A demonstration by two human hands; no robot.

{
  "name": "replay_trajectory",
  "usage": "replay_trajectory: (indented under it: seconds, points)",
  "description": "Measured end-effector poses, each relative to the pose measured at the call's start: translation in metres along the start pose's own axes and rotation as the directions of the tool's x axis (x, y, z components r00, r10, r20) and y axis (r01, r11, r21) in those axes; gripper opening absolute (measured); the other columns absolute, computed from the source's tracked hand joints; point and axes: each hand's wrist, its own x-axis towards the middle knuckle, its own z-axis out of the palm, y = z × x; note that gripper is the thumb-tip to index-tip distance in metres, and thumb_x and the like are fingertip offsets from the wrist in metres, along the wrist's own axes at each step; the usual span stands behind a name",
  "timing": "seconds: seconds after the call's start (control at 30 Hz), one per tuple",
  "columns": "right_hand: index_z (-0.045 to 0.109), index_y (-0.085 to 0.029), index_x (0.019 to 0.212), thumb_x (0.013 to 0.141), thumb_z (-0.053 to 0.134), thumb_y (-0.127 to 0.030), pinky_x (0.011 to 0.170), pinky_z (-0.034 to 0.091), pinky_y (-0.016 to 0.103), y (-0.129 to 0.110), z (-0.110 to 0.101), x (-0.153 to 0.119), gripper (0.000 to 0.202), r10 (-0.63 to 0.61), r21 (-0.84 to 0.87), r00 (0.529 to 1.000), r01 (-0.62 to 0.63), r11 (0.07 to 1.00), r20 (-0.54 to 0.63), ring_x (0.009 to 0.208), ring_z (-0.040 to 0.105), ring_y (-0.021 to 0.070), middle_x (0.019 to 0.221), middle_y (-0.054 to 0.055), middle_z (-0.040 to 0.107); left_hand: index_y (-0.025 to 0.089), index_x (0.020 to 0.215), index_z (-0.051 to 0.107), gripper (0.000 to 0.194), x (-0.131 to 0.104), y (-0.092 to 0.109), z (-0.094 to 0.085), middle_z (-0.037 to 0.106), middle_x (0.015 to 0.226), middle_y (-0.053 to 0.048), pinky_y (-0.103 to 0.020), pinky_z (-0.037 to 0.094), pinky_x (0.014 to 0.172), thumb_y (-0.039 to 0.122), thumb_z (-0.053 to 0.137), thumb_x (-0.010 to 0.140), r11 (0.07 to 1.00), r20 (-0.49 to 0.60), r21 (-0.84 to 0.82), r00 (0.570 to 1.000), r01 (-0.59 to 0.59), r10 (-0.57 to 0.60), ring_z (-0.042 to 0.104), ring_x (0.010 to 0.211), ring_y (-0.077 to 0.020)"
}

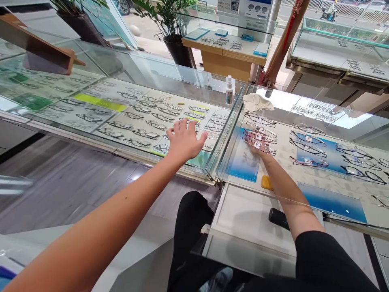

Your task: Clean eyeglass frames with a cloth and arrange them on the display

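My left hand [187, 140] rests with spread fingers on the glass top of the left display counter [194, 81], above rows of eyeglasses [164, 117]. It holds nothing. My right arm reaches in beneath the glass top of the right display case [278, 190]. Several eyeglasses [259, 136], some with red rims, lie across my right hand [254, 147] in the view and hide its fingers. Whether it grips one of them cannot be made out. A blue card [243, 168] lies under that hand, and a yellow block [267, 183] sits near my wrist.
On the counters stand a spray bottle [229, 91] and a crumpled cloth [257, 102]. More eyeglasses [308, 140] fill the right case. Below it, a white drawer [240, 211] is pulled out, with a black case [278, 218] near its right side. Potted plants [178, 44] stand behind.
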Motion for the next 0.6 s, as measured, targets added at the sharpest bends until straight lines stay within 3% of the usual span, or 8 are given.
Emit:
replay_trajectory:
  seconds: [0.2,0.37,0.47,0.6]
  points:
    - [0.044,-0.015,0.170,0.110,0.042,-0.036,0.131,0.036,0.052,-0.028,0.011,-0.077,0.063,-0.027,0.014,0.996,0.026,1.000,0.088,0.168,0.030,0.0336,0.181,0.013,0.035,0.018,0.157,0.051,0.070,0.001,-0.002,0.001,0.038,0.175,-0.023,-0.071,0.023,0.128,0.058,0.036,0.102,1.000,-0.011,0.000,1.000,-0.009,0.009,0.029,0.163,-0.0453]
    - [0.043,-0.016,0.170,0.111,0.042,-0.037,0.125,0.041,0.051,-0.060,0.033,-0.133,0.063,-0.263,0.038,0.949,0.261,0.965,0.174,0.171,0.023,0.0327,0.184,0.014,0.026,0.017,0.156,0.052,0.068,0.001,0.000,-0.002,0.039,0.174,-0.023,-0.070,0.024,0.128,0.055,0.037,0.102,1.000,-0.009,0.027,1.000,-0.003,0.003,0.031,0.162,-0.0444]
    - [0.044,-0.017,0.170,0.111,0.041,-0.034,0.124,0.042,0.051,-0.059,0.033,-0.129,0.061,-0.268,0.036,0.949,0.265,0.963,0.165,0.171,0.024,0.0323,0.183,0.013,0.027,0.017,0.156,0.052,0.069,0.001,0.000,-0.003,0.039,0.173,-0.023,-0.068,0.025,0.129,0.056,0.036,0.102,0.999,-0.008,0.047,1.000,0.004,-0.004,0.031,0.161,-0.0440]
    - [0.044,-0.013,0.169,0.112,0.036,-0.031,0.128,0.037,0.050,-0.035,0.015,-0.084,0.060,-0.053,-0.008,0.994,0.054,0.998,0.096,0.169,0.027,0.0329,0.182,0.015,0.032,0.019,0.156,0.052,0.067,0.000,0.000,-0.002,0.040,0.173,-0.022,-0.068,0.026,0.128,0.056,0.036,0.102,0.999,-0.019,0.054,1.000,-0.001,0.002,0.033,0.160,-0.0440]
